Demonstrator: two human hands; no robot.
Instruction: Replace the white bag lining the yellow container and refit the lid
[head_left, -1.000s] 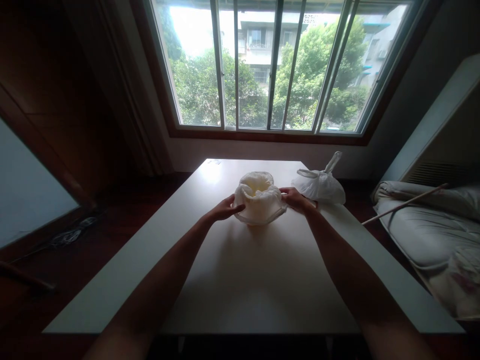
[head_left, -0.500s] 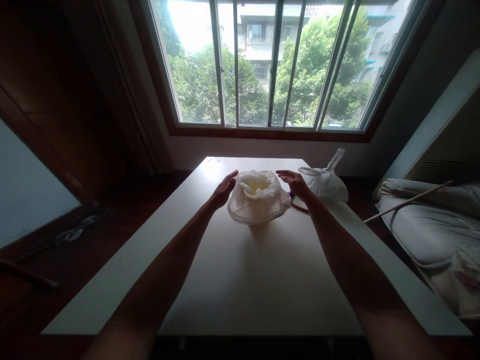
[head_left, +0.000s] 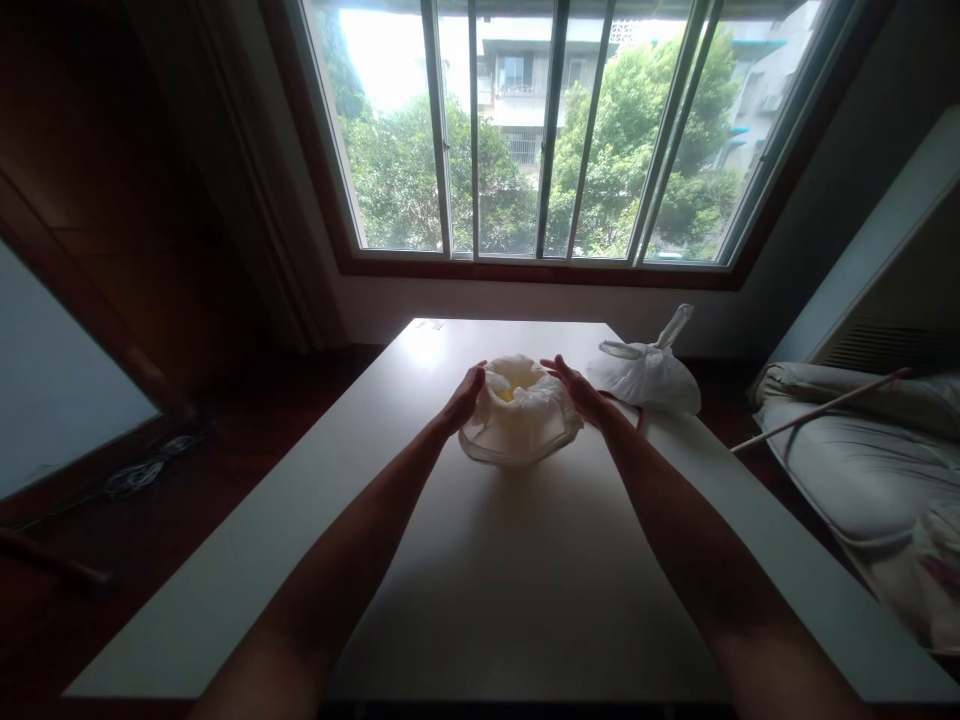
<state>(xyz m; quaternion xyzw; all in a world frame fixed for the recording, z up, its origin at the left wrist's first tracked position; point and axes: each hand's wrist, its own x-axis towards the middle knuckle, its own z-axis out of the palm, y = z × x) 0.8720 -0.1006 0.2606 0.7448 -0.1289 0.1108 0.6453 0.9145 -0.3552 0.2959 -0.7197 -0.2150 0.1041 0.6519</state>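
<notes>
On the worktop [head_left: 525, 580], toward the far end: white bag [head_left: 519, 432], mouth up | left hand [head_left: 464, 398] at its left side, I can't tell its grip | right hand [head_left: 575, 386] at its right side, fingers spread | I'd press both sides softly

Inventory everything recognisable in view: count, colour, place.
Rectangular table: 1, white, centre
Open plastic bag, yellow inside: 1, white, tabletop
Gathered plastic bag: 1, white, table's right
Thin strip: 1, reddish, beside gathered bag
Wide window: 1, brown frame, beyond table
Leafy trees: unclear, green, outside
Barred building: unclear, pale, outside
Thin stick: 1, pale, right
Thick padding: 1, cream, right
Tangled cables: unclear, pale, left floor
Left grip, right grip: 2, bare, flanking open bag
</notes>
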